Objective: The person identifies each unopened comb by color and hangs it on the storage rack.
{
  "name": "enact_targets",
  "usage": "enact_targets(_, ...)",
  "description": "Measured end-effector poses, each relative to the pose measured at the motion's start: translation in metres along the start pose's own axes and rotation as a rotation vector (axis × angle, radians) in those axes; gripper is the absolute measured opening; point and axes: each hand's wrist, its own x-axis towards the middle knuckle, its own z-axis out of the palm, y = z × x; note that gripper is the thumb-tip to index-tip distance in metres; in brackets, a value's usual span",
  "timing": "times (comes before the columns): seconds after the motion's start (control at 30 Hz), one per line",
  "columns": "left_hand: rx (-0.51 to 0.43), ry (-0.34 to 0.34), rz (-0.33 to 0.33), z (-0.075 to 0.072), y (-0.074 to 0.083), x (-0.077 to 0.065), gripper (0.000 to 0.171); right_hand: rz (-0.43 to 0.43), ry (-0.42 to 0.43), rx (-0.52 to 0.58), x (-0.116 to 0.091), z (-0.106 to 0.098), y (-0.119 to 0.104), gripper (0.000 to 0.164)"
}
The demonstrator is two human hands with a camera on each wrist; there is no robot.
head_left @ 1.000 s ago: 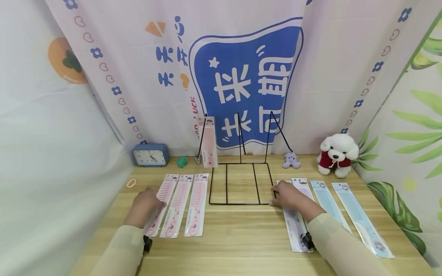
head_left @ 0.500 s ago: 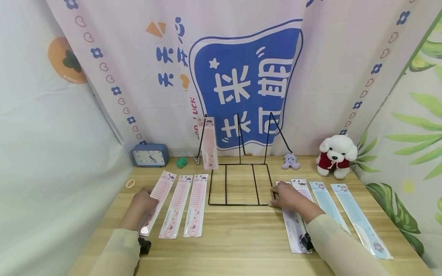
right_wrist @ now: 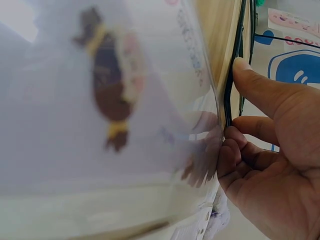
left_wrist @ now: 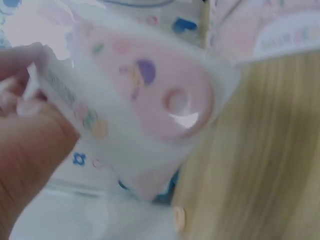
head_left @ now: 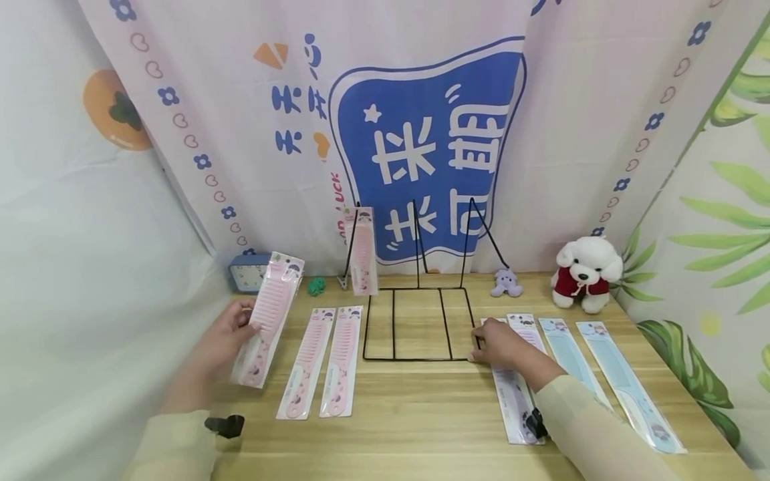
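My left hand (head_left: 219,341) pinches a packaged pink comb (head_left: 273,314), raised and tilted over the left of the table. In the left wrist view the comb's round handle end with its hole (left_wrist: 150,85) shows blurred through the clear wrapper. My right hand (head_left: 499,344) grips the right side of a black wire rack (head_left: 394,327), thumb and fingers at the wire (right_wrist: 228,95). Another packaged pink comb (head_left: 363,254) hangs at the rack's left upright. Two more pink combs, one nearer the left (head_left: 307,364) and one nearer the rack (head_left: 341,361), lie flat.
Purple packaged combs (head_left: 514,404) lie partly under my right arm, with a blue one (head_left: 568,351) and another blue one (head_left: 628,381) farther right. Along the back stand a clock (head_left: 245,275), a green figure (head_left: 316,286), a purple toy (head_left: 506,282) and a plush dog (head_left: 586,270).
My left hand has picked up the leftmost pink comb from the table and lifted it, now overlapping the clock. The right hand stays at the rack.
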Motion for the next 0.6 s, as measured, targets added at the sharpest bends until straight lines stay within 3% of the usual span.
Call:
enact_targets(0.2, -0.129, -0.241, 0.287, 0.013, 0.014, -0.010, 0.025, 0.006, 0.004, -0.009, 0.000, 0.000, 0.002, 0.067)
enact_targets(0.3, -0.203, -0.337, 0.385, 0.023, 0.018, -0.010, 0.023, 0.003, 0.004, -0.003, 0.000, 0.000, 0.002, 0.067)
enact_targets(0.43, -0.250, -0.396, 0.438, 0.034, 0.026, -0.008, 0.023, 0.003, 0.001, 0.005, 0.000, 0.000, 0.001, 0.067)
enact_targets(0.6, -0.227, -0.392, 0.433, 0.042, 0.035, -0.005, 0.020, -0.004, 0.006, -0.006, 0.000, 0.000, 0.000, 0.066)
